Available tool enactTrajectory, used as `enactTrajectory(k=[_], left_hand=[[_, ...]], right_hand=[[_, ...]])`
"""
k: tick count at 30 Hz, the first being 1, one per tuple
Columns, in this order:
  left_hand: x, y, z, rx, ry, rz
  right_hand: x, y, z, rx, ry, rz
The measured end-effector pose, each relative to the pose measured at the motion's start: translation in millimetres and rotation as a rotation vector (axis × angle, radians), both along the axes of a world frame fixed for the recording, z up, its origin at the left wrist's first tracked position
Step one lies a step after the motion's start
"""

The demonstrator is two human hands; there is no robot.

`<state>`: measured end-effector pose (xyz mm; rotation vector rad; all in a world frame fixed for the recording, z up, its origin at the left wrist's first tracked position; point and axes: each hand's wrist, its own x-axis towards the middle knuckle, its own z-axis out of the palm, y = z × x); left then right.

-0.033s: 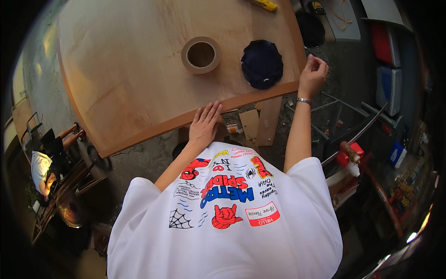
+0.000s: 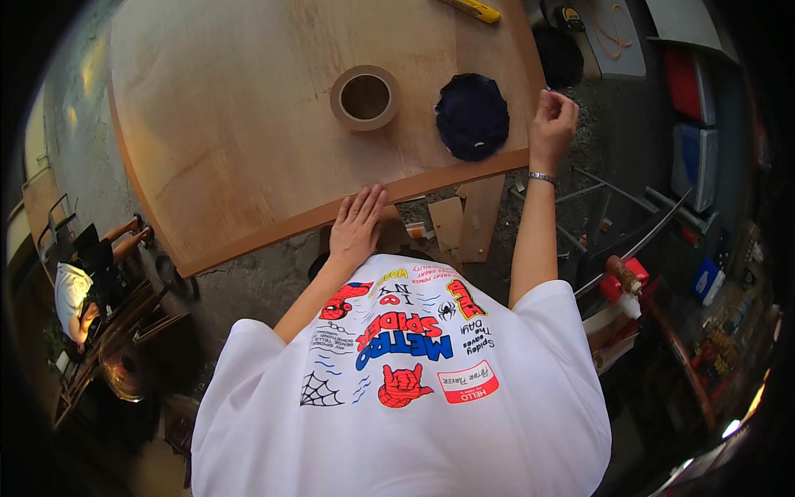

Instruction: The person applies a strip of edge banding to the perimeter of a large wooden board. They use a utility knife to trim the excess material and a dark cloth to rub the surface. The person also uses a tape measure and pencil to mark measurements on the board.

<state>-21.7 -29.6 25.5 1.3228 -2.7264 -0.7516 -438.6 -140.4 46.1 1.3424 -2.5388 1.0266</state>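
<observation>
My left hand lies flat across the front edge of a large wooden panel, fingers stretched out. At the panel's right edge, near its front corner, my right hand is closed with thumb and fingertips together. Whatever those fingertips may hold is too small to make out. Between the hands, on the panel, sits a dark blue round cloth pad. Left of it stands a roll of brown tape. A brown strip runs along the panel's edges.
A yellow utility knife lies at the panel's far side. Past the right edge are a tape measure, a metal frame and a blue bin. Wood offcuts lie below the front edge. A person is at far left.
My right hand has shifted slightly left along with its wrist, still closed. The panel and what lies on it appear slightly further right in view. My left hand stays flat on the edge.
</observation>
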Motion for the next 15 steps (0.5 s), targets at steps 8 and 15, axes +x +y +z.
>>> enactTrajectory(k=[8, 15], left_hand=[[159, 27, 8, -0.055, -0.236, 0.277], [268, 53, 24, -0.062, -0.386, 0.467]], right_hand=[[32, -179, -53, 0.066, 0.410, 0.458], [41, -194, -75, 0.205, 0.500, 0.458]])
